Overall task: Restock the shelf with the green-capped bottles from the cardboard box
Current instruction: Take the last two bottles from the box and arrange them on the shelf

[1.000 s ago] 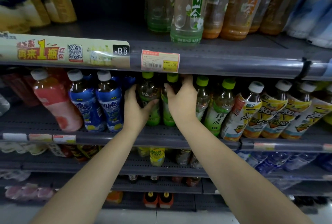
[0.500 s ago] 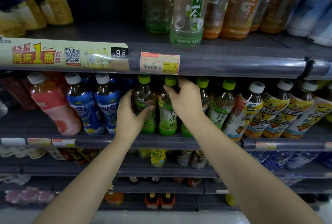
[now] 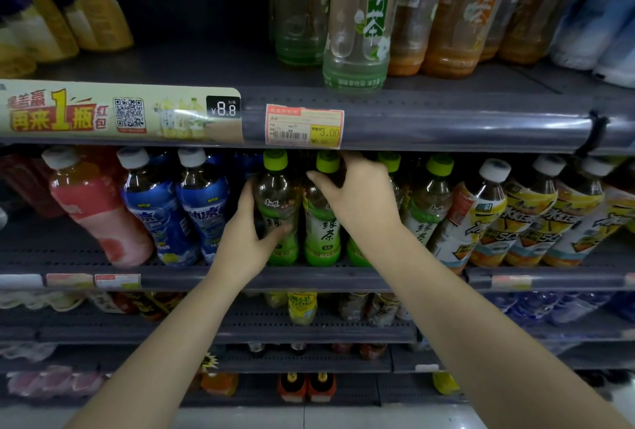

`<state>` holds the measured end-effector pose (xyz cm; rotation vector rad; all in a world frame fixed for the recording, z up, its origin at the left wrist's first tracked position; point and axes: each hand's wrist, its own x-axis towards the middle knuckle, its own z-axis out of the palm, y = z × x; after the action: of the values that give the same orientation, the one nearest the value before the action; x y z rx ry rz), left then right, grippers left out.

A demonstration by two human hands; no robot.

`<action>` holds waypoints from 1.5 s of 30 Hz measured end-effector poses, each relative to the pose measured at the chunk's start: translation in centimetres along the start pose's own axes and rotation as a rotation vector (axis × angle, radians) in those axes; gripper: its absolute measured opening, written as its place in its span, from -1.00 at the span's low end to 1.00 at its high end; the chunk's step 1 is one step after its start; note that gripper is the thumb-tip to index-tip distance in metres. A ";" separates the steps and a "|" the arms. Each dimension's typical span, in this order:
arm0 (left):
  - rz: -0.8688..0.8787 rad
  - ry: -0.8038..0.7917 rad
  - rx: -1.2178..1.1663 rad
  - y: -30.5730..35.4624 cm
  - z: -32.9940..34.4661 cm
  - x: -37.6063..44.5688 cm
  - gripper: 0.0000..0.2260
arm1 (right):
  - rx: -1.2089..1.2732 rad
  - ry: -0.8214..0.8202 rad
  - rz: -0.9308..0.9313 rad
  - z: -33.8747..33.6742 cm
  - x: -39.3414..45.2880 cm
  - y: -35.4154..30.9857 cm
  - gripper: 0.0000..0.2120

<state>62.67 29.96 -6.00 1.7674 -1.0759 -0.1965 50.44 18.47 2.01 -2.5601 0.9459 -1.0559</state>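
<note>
A shop aisle with dark grey metal shelves fills the view, and the middle shelf [image 3: 309,279] carries a front row of drinks standing shoulder to shoulder behind its lip, labels outward so a shopper can read them. The green-capped bottles sit in the centre of that row, between two blue-labelled bottles [image 3: 178,208] on the left and the yellow-labelled white-capped ones [image 3: 481,219] on the right. The left hand [image 3: 247,239] is wrapped round the lower body of the leftmost green-capped bottle [image 3: 276,208], thumb across the front of the label and fingers behind it, a grip low enough to slide or steady the bottle on its base without tipping it. The right hand [image 3: 357,195] lies over the shoulder of a neighbouring green-capped bottle [image 3: 323,219], fingers curled round the neck region just under the cap, and it hides the bottle behind it. Both hands seem to be squaring the bottles into a tidy line at the shelf's front edge, probably the closing touch of placing them. The price tag [image 3: 304,126] on the shelf above hangs directly over this slot. The cardboard box is not in view, so how many bottles remain cannot be told.
</note>
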 end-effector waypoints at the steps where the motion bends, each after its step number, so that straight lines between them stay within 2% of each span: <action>1: -0.005 -0.011 0.006 -0.2 0.0 -0.2 -0.25 | -0.012 -0.004 0.003 0.0 0.0 -0.1 -0.55; 3: -0.011 0.018 -0.016 -0.6 0.0 -0.3 -0.26 | 0.006 -0.056 0.005 -0.1 0.1 -0.1 -0.55; 6: -0.045 0.081 -0.030 -0.9 0.2 -0.4 -0.34 | 0.092 -0.233 0.012 -0.8 0.2 0.1 -0.52; 8: -0.052 0.105 -0.022 -0.8 0.5 -0.4 -0.36 | 0.116 -0.276 0.009 -1.2 0.0 0.2 -0.50; 13: -0.051 0.102 -0.037 -0.8 0.5 -0.4 -0.37 | -0.037 -0.213 0.012 -0.4 -0.2 -0.3 -0.54; 20: -0.076 0.089 -0.029 -0.7 0.6 -0.6 -0.34 | 0.100 -0.257 0.020 -0.9 -0.4 -0.2 -0.43; 25: -0.102 0.047 -0.050 -1.1 0.7 -0.7 -0.25 | 0.076 -0.261 -0.038 -1.6 -0.3 0.0 -0.52; 29: -0.114 0.064 -0.018 -1.3 1.0 -0.9 -0.24 | 0.113 -0.256 -0.022 -1.2 -0.4 0.5 -0.49; 34: -0.089 0.067 0.016 -1.3 1.0 -1.4 -0.22 | 0.260 -0.160 -0.049 -1.1 -2.5 1.7 -0.37; 37: -0.046 0.188 0.060 -0.1 1.2 -2.8 -0.23 | 0.379 -0.032 -0.015 -2.5 -4.9 3.7 -0.44; 41: 0.284 0.339 0.209 3.3 1.5 -4.1 -0.44 | 0.333 0.221 0.079 -4.6 -6.9 7.0 -0.56; 43: 0.360 0.301 0.202 4.9 2.0 -3.7 -0.51 | 0.300 0.284 0.115 -5.2 -6.8 8.0 -0.55; 45: 0.358 0.248 0.188 6.3 2.6 -2.6 -0.51 | 0.249 0.277 0.137 -5.5 -6.2 8.6 -0.50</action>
<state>56.11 29.59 -2.95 1.6747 -1.2347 0.3452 39.18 16.03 -1.11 -2.1547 0.9672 -1.4136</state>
